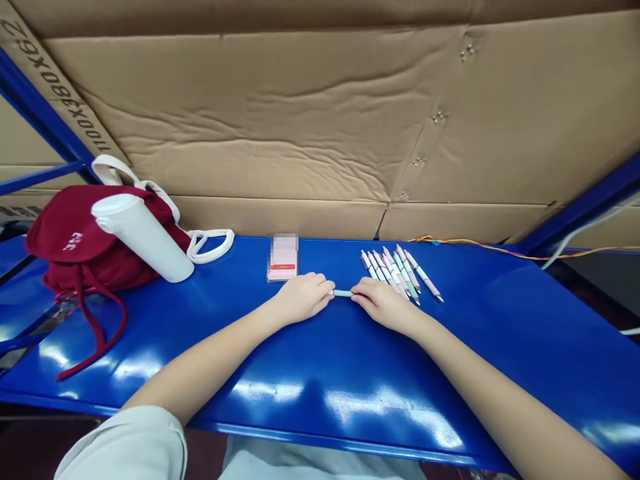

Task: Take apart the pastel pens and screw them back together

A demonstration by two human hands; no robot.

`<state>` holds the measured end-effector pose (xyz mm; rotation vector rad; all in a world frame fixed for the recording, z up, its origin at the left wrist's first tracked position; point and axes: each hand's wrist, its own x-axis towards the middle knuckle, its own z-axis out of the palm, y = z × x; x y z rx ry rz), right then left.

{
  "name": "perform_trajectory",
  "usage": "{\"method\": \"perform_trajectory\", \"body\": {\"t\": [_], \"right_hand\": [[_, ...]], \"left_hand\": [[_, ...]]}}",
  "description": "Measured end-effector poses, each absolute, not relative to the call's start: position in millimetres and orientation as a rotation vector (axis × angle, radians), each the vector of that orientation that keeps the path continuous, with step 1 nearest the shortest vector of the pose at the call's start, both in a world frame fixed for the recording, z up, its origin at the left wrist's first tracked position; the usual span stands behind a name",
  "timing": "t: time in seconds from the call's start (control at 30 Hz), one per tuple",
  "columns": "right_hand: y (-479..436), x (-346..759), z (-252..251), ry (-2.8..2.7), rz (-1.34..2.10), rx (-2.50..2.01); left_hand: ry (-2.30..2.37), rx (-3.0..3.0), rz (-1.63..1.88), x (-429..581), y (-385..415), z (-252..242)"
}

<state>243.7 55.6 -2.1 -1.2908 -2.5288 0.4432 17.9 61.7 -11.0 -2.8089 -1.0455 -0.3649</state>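
My left hand and my right hand lie on the blue metal shelf, their fingertips pinching the two ends of a short pale green pen barrel. Beyond my right hand lies a fanned row of several pink, white and green retractable pens, with their tips pointing toward me. Past my left hand, a pink booklet or card lies flat, its upper part blurred.
A dark red fabric bag with a white bottle lying against it and white tote handles sits at the left. Corrugated cardboard forms the back wall. Orange and yellow wires run along the far edge.
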Motion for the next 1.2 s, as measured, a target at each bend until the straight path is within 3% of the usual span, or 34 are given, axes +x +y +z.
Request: {"method": "perform_trajectory", "body": {"t": [0.57,0.83,1.2], "right_hand": [[44,228,-13,-2.611,-0.178,-1.218],[50,237,-6,-2.461,0.391,-1.21],[51,238,-6,-2.376,0.581,-1.211]], "left_hand": [[-1.095,-2.859,-0.247,17,64,-14],[-1.094,-2.886,-0.272,17,64,-12],[-1.159,-2.947,-0.356,17,60,-8]]}}
